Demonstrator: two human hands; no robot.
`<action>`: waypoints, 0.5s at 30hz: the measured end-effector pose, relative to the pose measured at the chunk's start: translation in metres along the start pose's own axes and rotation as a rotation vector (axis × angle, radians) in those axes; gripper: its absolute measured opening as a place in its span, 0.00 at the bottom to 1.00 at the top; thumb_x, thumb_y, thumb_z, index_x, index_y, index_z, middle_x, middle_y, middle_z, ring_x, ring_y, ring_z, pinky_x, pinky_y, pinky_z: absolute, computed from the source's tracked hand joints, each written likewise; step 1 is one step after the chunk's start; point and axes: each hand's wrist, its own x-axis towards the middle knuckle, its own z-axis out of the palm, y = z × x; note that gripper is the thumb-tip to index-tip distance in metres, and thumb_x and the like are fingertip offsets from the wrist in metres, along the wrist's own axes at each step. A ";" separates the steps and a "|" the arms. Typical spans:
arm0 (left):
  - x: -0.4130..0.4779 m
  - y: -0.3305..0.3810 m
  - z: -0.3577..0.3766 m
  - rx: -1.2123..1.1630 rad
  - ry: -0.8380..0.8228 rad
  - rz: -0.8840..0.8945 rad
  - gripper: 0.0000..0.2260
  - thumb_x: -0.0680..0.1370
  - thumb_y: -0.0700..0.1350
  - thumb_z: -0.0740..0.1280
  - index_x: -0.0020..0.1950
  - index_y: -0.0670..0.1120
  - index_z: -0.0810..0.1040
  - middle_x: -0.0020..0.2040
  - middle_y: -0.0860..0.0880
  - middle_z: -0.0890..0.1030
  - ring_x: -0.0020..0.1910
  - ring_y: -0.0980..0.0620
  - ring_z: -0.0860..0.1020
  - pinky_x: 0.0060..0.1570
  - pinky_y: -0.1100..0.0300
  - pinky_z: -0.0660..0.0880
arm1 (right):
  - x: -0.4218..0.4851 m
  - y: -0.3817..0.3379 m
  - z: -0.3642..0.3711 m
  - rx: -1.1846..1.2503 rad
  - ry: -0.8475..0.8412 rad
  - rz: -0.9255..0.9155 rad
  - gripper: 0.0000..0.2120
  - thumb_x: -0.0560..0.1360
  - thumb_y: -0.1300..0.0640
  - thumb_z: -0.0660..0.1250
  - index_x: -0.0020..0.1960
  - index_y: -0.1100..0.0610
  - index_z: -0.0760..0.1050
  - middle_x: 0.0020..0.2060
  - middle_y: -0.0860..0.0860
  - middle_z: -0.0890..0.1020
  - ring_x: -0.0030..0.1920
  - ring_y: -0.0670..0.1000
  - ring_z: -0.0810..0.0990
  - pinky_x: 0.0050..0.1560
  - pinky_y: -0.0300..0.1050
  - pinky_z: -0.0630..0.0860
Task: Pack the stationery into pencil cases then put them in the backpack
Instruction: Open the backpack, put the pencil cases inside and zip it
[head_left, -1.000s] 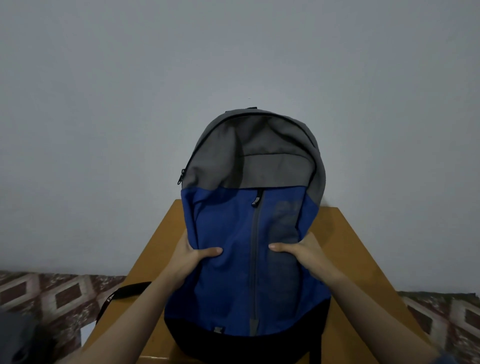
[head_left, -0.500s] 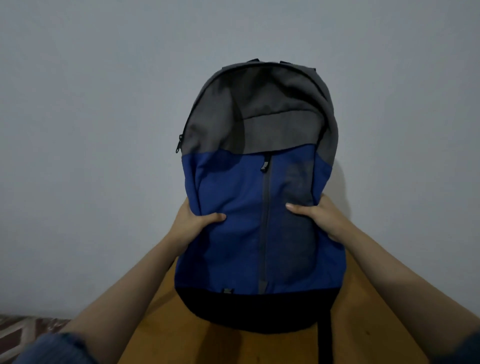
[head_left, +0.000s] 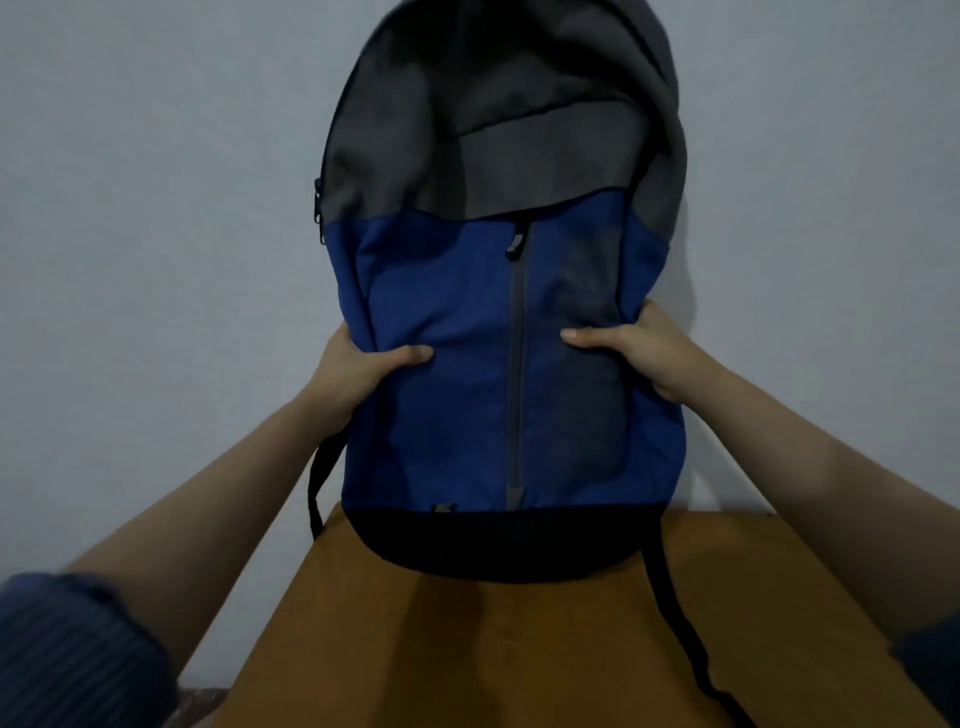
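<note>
A backpack (head_left: 457, 364) with a grey top, blue body and black base is held upright in front of the wall, its base at the far edge of the table. My left hand (head_left: 358, 371) grips its left side, thumb on the blue front. On the other side my right hand (head_left: 639, 353) grips it the same way. The front zipper runs down the middle and looks closed. Black straps hang down at both sides. No pencil case or stationery shows.
A brown wooden table (head_left: 519, 654) fills the lower middle. A plain grey wall stands right behind the backpack. One black strap (head_left: 685, 649) trails over the table on the right.
Both hands have raised the backpack from lying low on the table, so that it now stands higher against the wall. The grips look unchanged.
</note>
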 end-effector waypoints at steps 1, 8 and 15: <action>0.004 -0.007 0.001 -0.001 -0.011 -0.007 0.28 0.65 0.41 0.77 0.62 0.47 0.73 0.55 0.53 0.79 0.51 0.55 0.79 0.43 0.64 0.77 | 0.003 0.008 0.001 0.008 -0.008 0.004 0.26 0.67 0.64 0.74 0.64 0.58 0.72 0.55 0.50 0.81 0.54 0.48 0.80 0.51 0.39 0.77; -0.008 -0.066 0.007 -0.001 -0.065 -0.147 0.20 0.68 0.44 0.75 0.58 0.48 0.74 0.53 0.54 0.80 0.49 0.55 0.80 0.40 0.66 0.78 | -0.010 0.078 0.003 0.037 -0.022 0.127 0.21 0.69 0.63 0.73 0.61 0.57 0.75 0.56 0.51 0.81 0.55 0.50 0.80 0.58 0.47 0.76; -0.008 -0.086 0.005 0.074 0.000 -0.261 0.31 0.69 0.61 0.70 0.65 0.45 0.68 0.58 0.50 0.77 0.52 0.54 0.77 0.48 0.61 0.77 | -0.012 0.087 0.002 0.040 0.005 0.119 0.23 0.71 0.57 0.72 0.64 0.58 0.72 0.55 0.49 0.81 0.52 0.45 0.80 0.50 0.35 0.78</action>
